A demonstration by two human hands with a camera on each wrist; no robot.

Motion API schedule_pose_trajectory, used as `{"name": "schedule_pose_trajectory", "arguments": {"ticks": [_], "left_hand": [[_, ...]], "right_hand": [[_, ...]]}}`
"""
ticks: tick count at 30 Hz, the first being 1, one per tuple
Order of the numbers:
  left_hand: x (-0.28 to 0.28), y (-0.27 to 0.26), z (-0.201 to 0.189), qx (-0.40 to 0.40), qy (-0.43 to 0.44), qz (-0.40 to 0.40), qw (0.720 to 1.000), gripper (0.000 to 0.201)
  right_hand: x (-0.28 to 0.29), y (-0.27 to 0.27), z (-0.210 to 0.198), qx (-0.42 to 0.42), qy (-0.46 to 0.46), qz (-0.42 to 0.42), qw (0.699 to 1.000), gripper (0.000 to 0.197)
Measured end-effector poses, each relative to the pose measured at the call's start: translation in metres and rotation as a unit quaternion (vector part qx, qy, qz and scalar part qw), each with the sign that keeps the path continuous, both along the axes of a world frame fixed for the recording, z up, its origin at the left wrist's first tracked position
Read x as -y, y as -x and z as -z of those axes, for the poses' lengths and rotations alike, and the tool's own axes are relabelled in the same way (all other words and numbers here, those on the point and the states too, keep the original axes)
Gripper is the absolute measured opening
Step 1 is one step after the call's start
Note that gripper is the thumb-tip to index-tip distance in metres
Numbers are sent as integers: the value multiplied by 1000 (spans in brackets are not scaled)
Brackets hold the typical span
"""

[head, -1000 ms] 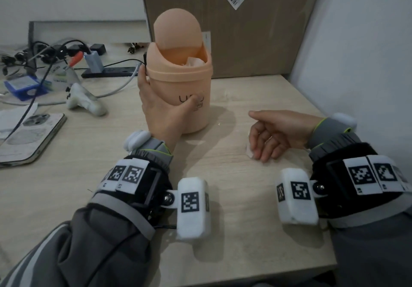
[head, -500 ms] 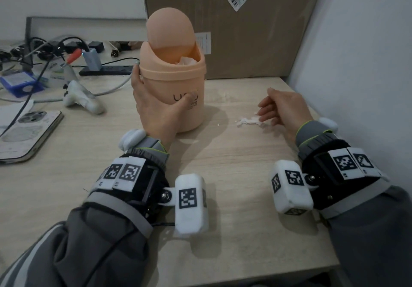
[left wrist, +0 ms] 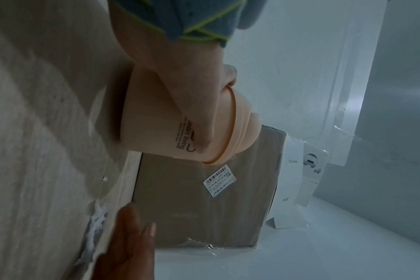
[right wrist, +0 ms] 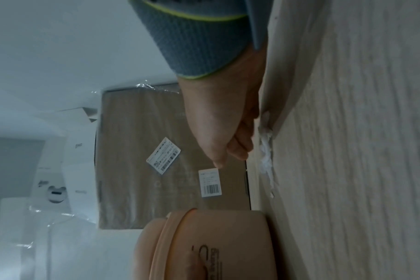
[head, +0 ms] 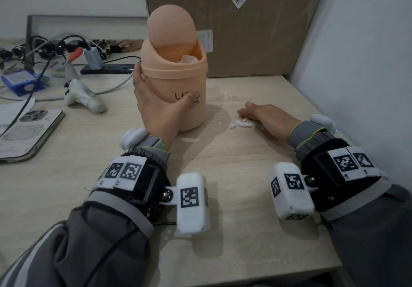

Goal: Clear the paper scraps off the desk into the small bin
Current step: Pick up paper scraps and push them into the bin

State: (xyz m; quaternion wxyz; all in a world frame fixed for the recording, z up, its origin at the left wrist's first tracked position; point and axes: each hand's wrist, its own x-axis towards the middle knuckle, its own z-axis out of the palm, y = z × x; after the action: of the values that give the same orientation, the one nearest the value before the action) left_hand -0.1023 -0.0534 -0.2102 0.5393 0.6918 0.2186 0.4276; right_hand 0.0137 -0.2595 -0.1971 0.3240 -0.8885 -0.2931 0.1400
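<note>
Nearest on the pale wood-grain table (head: pixel 223 197), the left hand (head: pixel 156 112) has its grip wrapped round the small bin (head: pixel 178 81), fingers behind its left side and the thumb pressed across the dark lettering on the front; the left wrist view shows the same curled hold just under the ribbed collar. The right hand (head: pixel 265 117) lies low on the table with the fingers stretched forward and loosely bent, holding nothing, its inner edge against the paper scraps (head: pixel 242 124). The scraps are a thin, ragged strip of white shreds, flat on the wood, between the right hand and the bin and nearer the hand; a tiny white fleck (head: pixel 220 123) lies apart, closer to the bin's base. The bin is smooth, matt, peach-coloured plastic, round and slightly tapered, standing upright, with a domed swing lid (head: pixel 171 27) tipped open and crumpled white paper (head: pixel 187 59) showing inside. Further left lie a phone (head: pixel 29 135), a white controller (head: pixel 82 97) and tangled cables (head: pixel 44 45). Behind the bin stands a big brown cardboard box (head: pixel 256 36) with barcode labels.
</note>
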Motion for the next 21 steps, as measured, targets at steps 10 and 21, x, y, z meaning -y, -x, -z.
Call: {"name": "schedule_pose_trajectory", "arguments": {"ticks": [10, 21], "left_hand": [[-1, 1, 0, 3, -2, -2, 1000, 129], [-3, 0, 2, 3, -11, 6, 1000, 130]], "right_hand": [[-18, 25, 0, 46, 122, -175, 976, 44], [7, 13, -11, 188, -59, 91, 976, 37]]}}
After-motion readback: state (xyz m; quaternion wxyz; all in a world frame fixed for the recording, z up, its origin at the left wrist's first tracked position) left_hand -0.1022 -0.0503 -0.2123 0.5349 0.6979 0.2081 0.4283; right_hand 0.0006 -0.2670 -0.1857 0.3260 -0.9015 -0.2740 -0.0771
